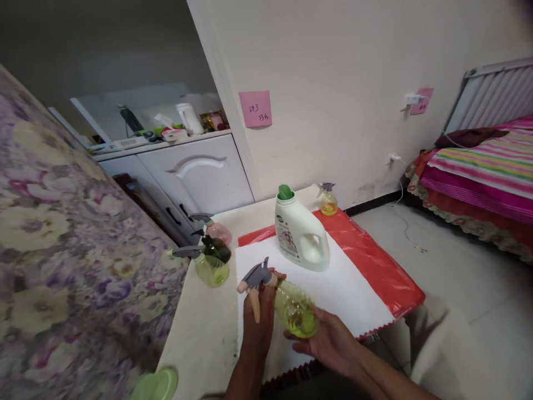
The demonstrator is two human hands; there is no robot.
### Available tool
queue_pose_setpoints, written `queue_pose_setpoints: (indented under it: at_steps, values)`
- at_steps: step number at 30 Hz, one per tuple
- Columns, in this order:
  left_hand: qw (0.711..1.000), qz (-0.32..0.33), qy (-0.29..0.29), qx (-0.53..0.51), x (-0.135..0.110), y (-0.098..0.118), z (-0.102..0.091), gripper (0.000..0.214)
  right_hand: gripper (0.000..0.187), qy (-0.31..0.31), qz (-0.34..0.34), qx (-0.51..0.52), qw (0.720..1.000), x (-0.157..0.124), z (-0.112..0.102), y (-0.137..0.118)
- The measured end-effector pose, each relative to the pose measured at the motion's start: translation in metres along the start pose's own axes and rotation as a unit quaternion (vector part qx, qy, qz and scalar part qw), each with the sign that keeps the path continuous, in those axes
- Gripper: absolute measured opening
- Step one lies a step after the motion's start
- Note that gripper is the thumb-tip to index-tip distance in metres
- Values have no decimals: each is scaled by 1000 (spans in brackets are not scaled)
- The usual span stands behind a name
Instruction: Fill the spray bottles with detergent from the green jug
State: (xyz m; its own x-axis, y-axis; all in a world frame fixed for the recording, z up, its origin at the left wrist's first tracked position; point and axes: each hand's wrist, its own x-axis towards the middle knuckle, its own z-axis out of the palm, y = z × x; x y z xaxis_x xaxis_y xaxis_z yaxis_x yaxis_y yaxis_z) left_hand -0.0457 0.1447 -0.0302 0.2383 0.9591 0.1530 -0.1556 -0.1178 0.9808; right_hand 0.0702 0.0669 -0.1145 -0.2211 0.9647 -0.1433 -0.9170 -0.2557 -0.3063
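Observation:
A yellow-green spray bottle (pixel 293 305) with a grey and peach trigger head is held tilted above the table, its head toward the left. My left hand (pixel 262 303) grips it at the neck, just below the trigger head. Around the bottle's base, the fingers of my right hand (pixel 328 339) are wrapped from the right. Some liquid shows inside near the base. Behind it a white detergent jug (pixel 302 239) with a handle stands upright on a white sheet (pixel 350 294). A green piece (pixel 285 192) sits at the jug's mouth.
Several bottles, including a yellow-green spray bottle (pixel 213 271) and a dark pump bottle (pixel 217 249), stand at the left. A small spray bottle (pixel 328 204) stands by the wall on red plastic (pixel 370 261). A green container (pixel 156 384) is at the near left, beside a floral curtain (pixel 83 278).

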Motion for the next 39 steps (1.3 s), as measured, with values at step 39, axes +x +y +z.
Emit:
queue_pose_setpoints:
  at_steps: [39]
  values:
    - [966, -82, -57, -237, 2, -6, -4, 26, 77, 47, 241, 3, 969, 6, 0, -5]
